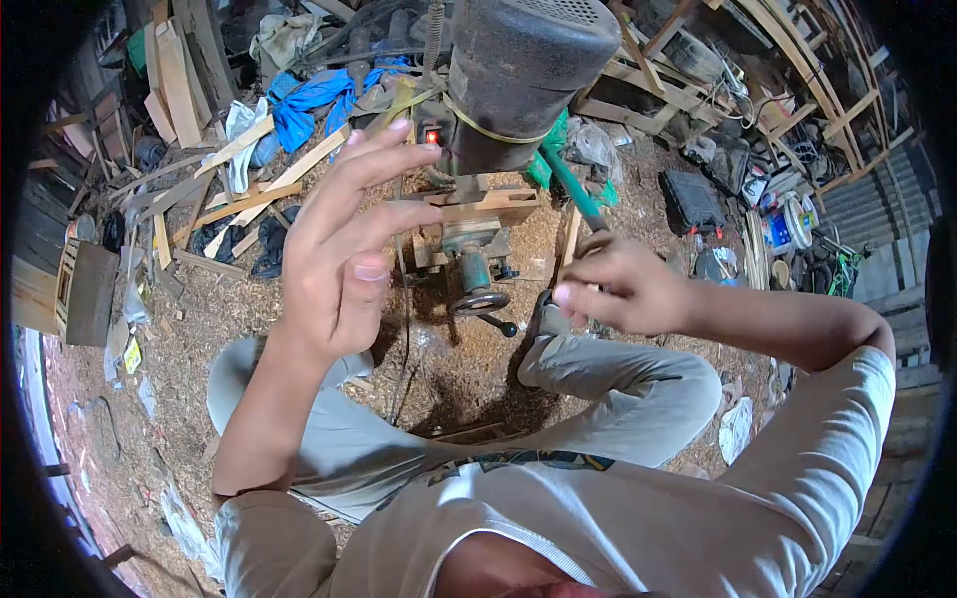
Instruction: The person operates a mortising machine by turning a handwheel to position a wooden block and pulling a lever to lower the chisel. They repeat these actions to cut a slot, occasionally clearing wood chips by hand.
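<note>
Head view: left hand open, right hand curled at a lever.
The left hand [344, 234] spreads its fingers, empty, near a red light [432, 137]; the right [630, 287] curls at the green lever's [572, 181] end, its grip unclear. Between and beyond them, a wooden block [503, 202] sits below the motor housing [528, 60]. Beyond the right hand lie a black case [691, 199] and a white bucket [788, 225], contents unclear.

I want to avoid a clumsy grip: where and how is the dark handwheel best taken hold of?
Probably grip the handwheel by its rim, coming from the person's side: its round edge projects toward the body, beyond the green housing.
</note>
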A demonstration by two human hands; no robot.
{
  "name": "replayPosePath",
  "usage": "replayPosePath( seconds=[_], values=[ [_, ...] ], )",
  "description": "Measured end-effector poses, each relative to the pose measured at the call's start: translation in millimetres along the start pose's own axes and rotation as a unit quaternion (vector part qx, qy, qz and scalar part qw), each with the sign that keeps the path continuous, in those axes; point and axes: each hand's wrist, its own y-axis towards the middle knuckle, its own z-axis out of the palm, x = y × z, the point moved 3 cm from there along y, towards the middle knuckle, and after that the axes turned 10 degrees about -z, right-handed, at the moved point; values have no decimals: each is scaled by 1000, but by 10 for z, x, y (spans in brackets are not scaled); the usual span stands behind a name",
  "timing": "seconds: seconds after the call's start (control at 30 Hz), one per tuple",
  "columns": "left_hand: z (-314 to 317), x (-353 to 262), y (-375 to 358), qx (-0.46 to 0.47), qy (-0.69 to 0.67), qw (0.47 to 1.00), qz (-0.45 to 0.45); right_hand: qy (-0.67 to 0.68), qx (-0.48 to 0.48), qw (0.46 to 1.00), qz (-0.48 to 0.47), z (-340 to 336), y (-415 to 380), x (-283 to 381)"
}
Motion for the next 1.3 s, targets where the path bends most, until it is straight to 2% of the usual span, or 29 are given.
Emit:
replayPosePath(
  seconds=[0.03,0.07,0.13,0.17,0.23,0.27,0.33,0.4,0.47,0.77,0.83,0.97,1.03,1.07,1.13,1.17,1.2,1.27,1.3],
  values=[
    [-19,10,-21,-1,0,1000,-2,-84,-12,995,-56,111,-44,-84],
    [-41,19,-44,-5,-10,1000,-5,-83,-11,995,-58,216,-96,-173],
    [-78,-5,-91,-9,-20,1000,-7,-178,100,977,-67,516,-206,-346],
    [-102,-46,-105,1,-27,1000,-14,-178,100,977,-68,729,-254,-509],
    [-147,-116,-130,24,-25,999,-28,-208,-2,964,-165,1215,-345,-923],
    [-152,-102,-163,27,-24,999,-26,-256,21,951,-174,1485,-364,-1219],
    [-169,-69,-210,24,-19,999,-25,-308,3,938,-159,1787,-275,-1585],
    [-192,-29,-222,28,-14,999,-32,-335,-5,927,-171,1916,-234,-1769],
    [-179,13,-216,34,-10,996,-77,-360,-11,916,-178,1998,-254,-1875],
    [134,-67,-20,32,-41,999,-12,-287,-30,940,-180,1931,-305,-1829],
    [208,-56,23,28,-39,999,2,-268,-68,952,-133,1839,-313,-1726],
    [310,-139,84,14,-39,999,25,-265,-82,949,-153,1591,-382,-1304],
    [368,-194,106,12,-42,998,40,-205,-102,955,-186,1418,-417,-1080],
    [396,-228,115,8,-41,998,51,-209,-104,955,-183,1305,-440,-968],
    [454,-297,144,3,-45,997,70,-163,-38,978,-126,1081,-464,-797],
    [480,-329,159,-4,-42,996,83,-140,-76,977,-142,966,-453,-711],
    [509,-362,182,-11,-39,995,96,-154,-56,979,-125,783,-459,-578],
    [566,-449,246,-20,-43,992,113,59,-78,990,-103,465,-397,-397],
    [584,-499,273,-21,-41,993,106,101,-93,985,-103,282,-361,-308]
  ],
)
